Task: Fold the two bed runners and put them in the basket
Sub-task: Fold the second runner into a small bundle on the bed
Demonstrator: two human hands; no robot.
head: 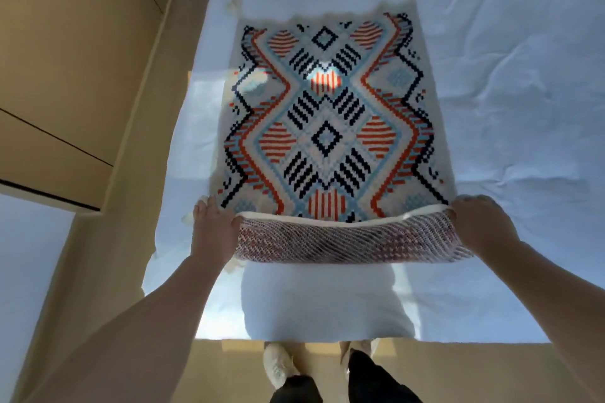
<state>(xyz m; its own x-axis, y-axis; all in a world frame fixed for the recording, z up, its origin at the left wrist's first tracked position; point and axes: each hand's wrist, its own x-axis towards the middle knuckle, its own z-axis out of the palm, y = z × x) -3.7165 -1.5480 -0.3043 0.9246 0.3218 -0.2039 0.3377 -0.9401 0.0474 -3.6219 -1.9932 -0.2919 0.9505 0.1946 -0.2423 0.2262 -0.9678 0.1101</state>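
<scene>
A patterned bed runner (327, 114), woven in orange, navy and light blue diamonds with cream tassels at its far corners, lies lengthwise on the white bed (507, 91). Its near edge is lifted and turned over, so the dull woven underside (343, 239) faces me. My left hand (212, 226) grips the near left corner of the runner. My right hand (478, 222) grips the near right corner. Only this one runner is in view, and no basket is visible.
A tan wooden cabinet (65, 75) stands to the left of the bed, with a strip of tan floor (108, 255) between them. My feet (327, 370) are at the bed's near edge. A wrinkled white sheet covers the bed to the right.
</scene>
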